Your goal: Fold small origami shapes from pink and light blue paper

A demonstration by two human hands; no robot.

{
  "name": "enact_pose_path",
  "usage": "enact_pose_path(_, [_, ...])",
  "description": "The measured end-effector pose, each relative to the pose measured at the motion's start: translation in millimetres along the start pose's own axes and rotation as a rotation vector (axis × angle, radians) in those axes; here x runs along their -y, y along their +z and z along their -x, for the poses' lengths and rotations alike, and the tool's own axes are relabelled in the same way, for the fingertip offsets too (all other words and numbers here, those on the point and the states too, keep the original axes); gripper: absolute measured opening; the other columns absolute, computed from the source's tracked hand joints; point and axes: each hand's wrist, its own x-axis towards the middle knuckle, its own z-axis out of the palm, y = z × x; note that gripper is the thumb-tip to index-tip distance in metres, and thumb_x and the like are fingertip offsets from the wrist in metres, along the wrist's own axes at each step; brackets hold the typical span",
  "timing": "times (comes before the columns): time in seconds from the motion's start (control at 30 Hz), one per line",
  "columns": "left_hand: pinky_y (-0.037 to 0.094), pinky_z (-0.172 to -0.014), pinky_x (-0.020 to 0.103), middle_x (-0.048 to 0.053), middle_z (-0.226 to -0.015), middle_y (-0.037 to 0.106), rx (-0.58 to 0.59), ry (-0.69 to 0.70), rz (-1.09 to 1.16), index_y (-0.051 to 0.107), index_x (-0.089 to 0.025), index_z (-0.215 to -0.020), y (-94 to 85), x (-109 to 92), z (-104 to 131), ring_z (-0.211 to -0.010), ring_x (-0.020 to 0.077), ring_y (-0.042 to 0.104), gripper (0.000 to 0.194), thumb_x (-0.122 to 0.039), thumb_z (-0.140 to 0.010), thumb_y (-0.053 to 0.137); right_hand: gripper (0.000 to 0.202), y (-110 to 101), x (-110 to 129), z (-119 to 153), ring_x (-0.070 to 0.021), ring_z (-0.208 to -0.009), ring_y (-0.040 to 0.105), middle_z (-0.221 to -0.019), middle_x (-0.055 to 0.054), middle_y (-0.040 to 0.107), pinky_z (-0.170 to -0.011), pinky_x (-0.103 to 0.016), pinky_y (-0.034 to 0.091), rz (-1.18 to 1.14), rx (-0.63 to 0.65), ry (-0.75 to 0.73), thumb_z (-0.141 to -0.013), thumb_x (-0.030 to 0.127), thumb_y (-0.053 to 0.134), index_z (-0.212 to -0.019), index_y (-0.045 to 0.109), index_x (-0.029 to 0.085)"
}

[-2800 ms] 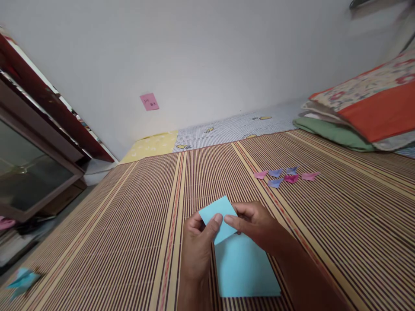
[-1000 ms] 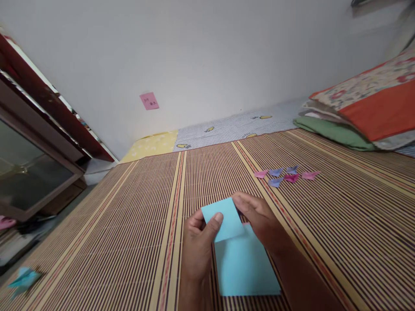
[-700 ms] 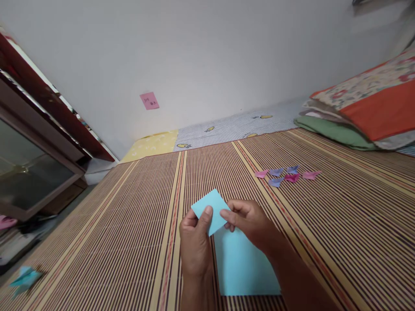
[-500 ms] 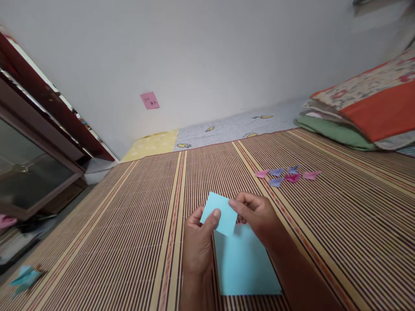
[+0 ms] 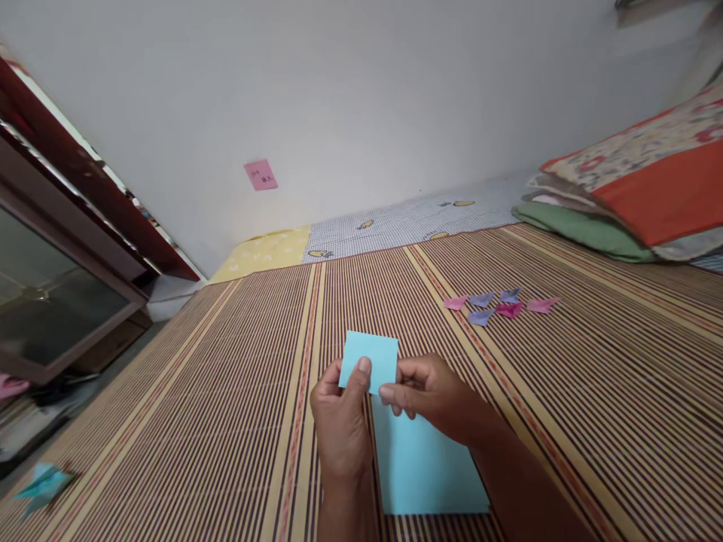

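Note:
A small square of light blue paper is raised above the mat, its face toward me. My left hand pinches it, thumb across the front and fingers behind. My right hand has its thumb and fingers closed on the paper's lower right corner. Beneath my hands a larger light blue sheet lies flat on the striped mat, its far end hidden by my hands.
Several small folded paper shapes, pink and purple, lie on the mat at right. A teal folded paper piece sits at the far left. Stacked pillows stand at the right. A pink note is on the wall.
The small blue paper has turned from tilted to nearly upright and shifted slightly left. My right hand has moved from its upper right edge down to its lower right corner.

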Motion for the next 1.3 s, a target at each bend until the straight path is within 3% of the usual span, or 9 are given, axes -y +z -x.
enact_pose_path(0.17, [0.049, -0.054, 0.020, -0.004, -0.063, 0.066, -0.039, 0.082, -0.129, 0.067, -0.017, -0.076, -1.0, -1.9, 2.0, -0.052, 0.0097, 0.059, 0.023, -0.033, -0.079, 0.082, 0.036, -1.5, 2.1, 0.3, -0.0127, -0.056, 0.053, -0.059, 0.000, 0.061, -0.056, -0.026, 0.041, 0.068, -0.048, -0.056, -0.090, 0.041, 0.062, -0.062, 0.062, 0.018])
enact_pose_path(0.33, [0.049, -0.052, 0.022, -0.001, -0.067, 0.069, -0.016, 0.022, -0.154, 0.073, -0.014, -0.084, 1.5, -3.1, 2.5, -0.055, 0.0124, 0.062, 0.025, -0.037, -0.078, 0.082, 0.035, -3.9, 4.7, 0.9, -0.0128, -0.057, 0.049, -0.058, 0.004, 0.052, -0.057, -0.026, 0.038, 0.109, -0.204, -0.141, -0.095, 0.036, 0.056, -0.064, 0.053, 0.020])
enact_pose_path(0.53, [0.052, -0.058, 0.026, 0.003, -0.072, 0.075, 0.016, -0.061, -0.093, 0.074, -0.014, -0.085, 1.0, -2.6, -1.1, -0.057, 0.0155, 0.067, 0.027, -0.038, -0.075, 0.083, 0.039, -5.6, 10.2, 5.3, -0.0141, -0.060, 0.052, -0.062, 0.002, 0.053, -0.059, -0.027, 0.039, 0.227, -0.178, -0.187, -0.101, 0.034, 0.046, -0.064, 0.050, 0.021])
enact_pose_path(0.63, [0.053, -0.059, 0.026, 0.003, -0.070, 0.074, 0.008, -0.050, -0.124, 0.075, -0.014, -0.082, 0.6, -2.7, -0.4, -0.059, 0.0168, 0.067, 0.027, -0.039, -0.075, 0.083, 0.035, -3.7, 11.7, 4.4, -0.0140, -0.058, 0.052, -0.061, 0.003, 0.053, -0.056, -0.026, 0.039, 0.237, -0.206, -0.182, -0.099, 0.036, 0.050, -0.067, 0.052, 0.021])
enact_pose_path(0.83, [0.045, -0.052, 0.023, -0.002, -0.063, 0.065, -0.010, 0.033, -0.272, 0.074, -0.015, -0.076, 3.7, -1.7, 5.3, -0.055, 0.0128, 0.059, 0.023, -0.037, -0.077, 0.081, 0.020, 5.8, 6.0, -1.3, -0.0125, -0.049, 0.049, -0.058, 0.005, 0.051, -0.049, -0.025, 0.041, 0.230, -0.514, -0.219, -0.091, 0.035, 0.064, -0.078, 0.059, 0.021])
enact_pose_path(0.93, [0.043, -0.051, 0.022, -0.003, -0.059, 0.061, -0.005, 0.050, -0.306, 0.071, -0.015, -0.071, 4.8, -1.2, 5.8, -0.054, 0.0114, 0.056, 0.024, -0.036, -0.077, 0.082, 0.024, 6.8, 5.7, -0.7, -0.0123, -0.048, 0.049, -0.057, 0.004, 0.051, -0.050, -0.026, 0.041, 0.286, -0.562, -0.257, -0.094, 0.034, 0.060, -0.074, 0.059, 0.020])
enact_pose_path(1.03, [0.045, -0.052, 0.022, -0.001, -0.063, 0.065, 0.047, -0.002, -0.262, 0.072, -0.014, -0.074, 4.7, -1.8, 5.6, -0.054, 0.0113, 0.057, 0.024, -0.036, -0.077, 0.082, 0.027, 4.1, 6.3, 0.4, -0.0127, -0.050, 0.048, -0.057, 0.004, 0.048, -0.048, -0.025, 0.040, 0.183, -0.531, -0.229, -0.095, 0.035, 0.058, -0.072, 0.058, 0.020])
enact_pose_path(1.2, [0.052, -0.058, 0.024, 0.004, -0.074, 0.075, 0.186, -0.146, -0.063, 0.075, -0.014, -0.089, 3.9, -2.3, 5.9, -0.058, 0.0140, 0.065, 0.023, -0.033, -0.078, 0.082, 0.030, 0.3, 1.1, -3.1, -0.0108, -0.048, 0.042, -0.055, 0.006, 0.043, -0.044, -0.022, 0.035, -0.231, -0.430, -0.088, -0.092, 0.038, 0.059, -0.068, 0.053, 0.021])
enact_pose_path(1.3, [0.054, -0.059, 0.026, 0.005, -0.075, 0.076, 0.201, -0.175, -0.023, 0.075, -0.013, -0.092, 3.6, -2.8, 5.2, -0.059, 0.0154, 0.067, 0.025, -0.032, -0.078, 0.083, 0.030, 0.8, -2.5, -4.9, -0.0099, -0.048, 0.039, -0.056, 0.007, 0.043, -0.044, -0.021, 0.034, -0.356, -0.405, -0.040, -0.092, 0.039, 0.060, -0.070, 0.052, 0.021])
